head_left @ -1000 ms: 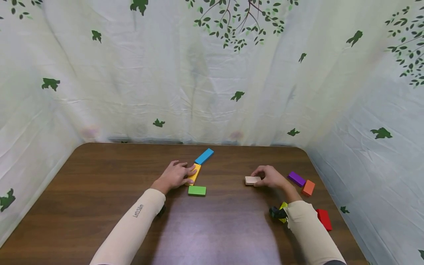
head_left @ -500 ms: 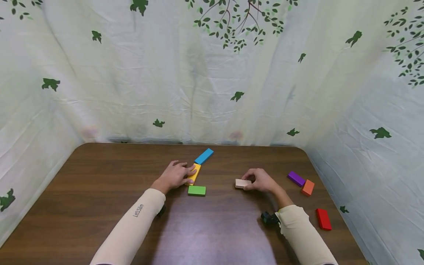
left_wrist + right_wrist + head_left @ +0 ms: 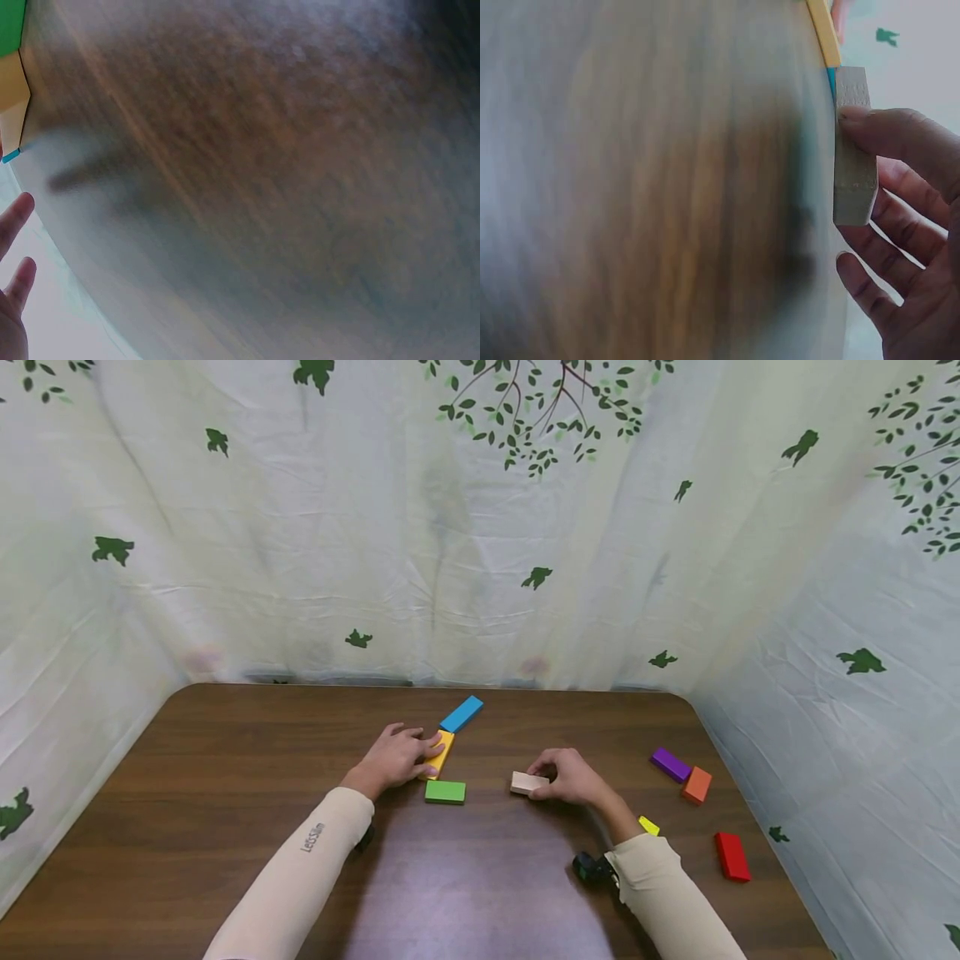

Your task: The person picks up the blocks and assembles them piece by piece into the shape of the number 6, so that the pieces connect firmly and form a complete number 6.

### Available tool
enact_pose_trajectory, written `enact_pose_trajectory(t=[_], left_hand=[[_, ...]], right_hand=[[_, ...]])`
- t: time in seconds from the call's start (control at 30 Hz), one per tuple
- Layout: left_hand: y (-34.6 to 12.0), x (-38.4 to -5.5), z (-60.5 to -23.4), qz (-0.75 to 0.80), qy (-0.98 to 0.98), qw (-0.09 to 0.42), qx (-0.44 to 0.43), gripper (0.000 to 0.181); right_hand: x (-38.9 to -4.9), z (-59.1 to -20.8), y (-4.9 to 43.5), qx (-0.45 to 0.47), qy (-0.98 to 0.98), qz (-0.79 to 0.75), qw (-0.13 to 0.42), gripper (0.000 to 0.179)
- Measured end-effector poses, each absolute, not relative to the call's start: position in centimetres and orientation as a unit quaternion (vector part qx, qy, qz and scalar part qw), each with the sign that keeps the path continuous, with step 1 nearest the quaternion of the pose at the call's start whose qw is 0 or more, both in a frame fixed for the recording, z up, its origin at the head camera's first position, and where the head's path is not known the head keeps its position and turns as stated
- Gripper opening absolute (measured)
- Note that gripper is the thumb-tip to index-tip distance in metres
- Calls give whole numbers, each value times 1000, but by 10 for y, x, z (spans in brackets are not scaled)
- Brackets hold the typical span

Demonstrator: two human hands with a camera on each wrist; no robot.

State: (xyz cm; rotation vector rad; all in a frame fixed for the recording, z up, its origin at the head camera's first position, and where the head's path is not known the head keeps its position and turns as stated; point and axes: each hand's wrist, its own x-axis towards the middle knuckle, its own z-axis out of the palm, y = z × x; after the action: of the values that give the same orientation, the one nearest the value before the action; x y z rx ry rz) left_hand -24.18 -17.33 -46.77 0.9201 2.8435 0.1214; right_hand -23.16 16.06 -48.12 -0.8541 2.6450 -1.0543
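The right hand (image 3: 572, 777) pinches a pale wooden block (image 3: 528, 783) between thumb and fingers, low over the table. In the right wrist view the thumb presses one face of the wooden block (image 3: 855, 157), the other fingers behind it. At centre-left, the left hand (image 3: 393, 758) rests its thumb and index finger on a yellow block (image 3: 446, 745), partly covering it. A blue block (image 3: 462, 713) meets the yellow one's far end. Just below its near end lies a green block (image 3: 446, 792). The left wrist view shows two extended fingers of the left hand (image 3: 15, 240).
To the right lie a purple block (image 3: 671, 765), an orange block (image 3: 696, 785) touching or close to it, and a red block (image 3: 732, 857). A bright yellow piece (image 3: 649, 825) shows behind the right wrist. A leaf-patterned curtain (image 3: 420, 527) stands behind the brown table (image 3: 262, 735).
The right hand has moved left with the wooden block, bringing it nearer the green block. The left hand and the yellow, blue and green blocks have stayed put.
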Motion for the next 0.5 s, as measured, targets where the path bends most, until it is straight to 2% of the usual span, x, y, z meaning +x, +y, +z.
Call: enact_pose_trajectory(t=[0.5], left_hand=[[-175,-239,-465,57,944,68,317,56]], right_hand=[[-224,-487,136,-294,891,-339,72,25]])
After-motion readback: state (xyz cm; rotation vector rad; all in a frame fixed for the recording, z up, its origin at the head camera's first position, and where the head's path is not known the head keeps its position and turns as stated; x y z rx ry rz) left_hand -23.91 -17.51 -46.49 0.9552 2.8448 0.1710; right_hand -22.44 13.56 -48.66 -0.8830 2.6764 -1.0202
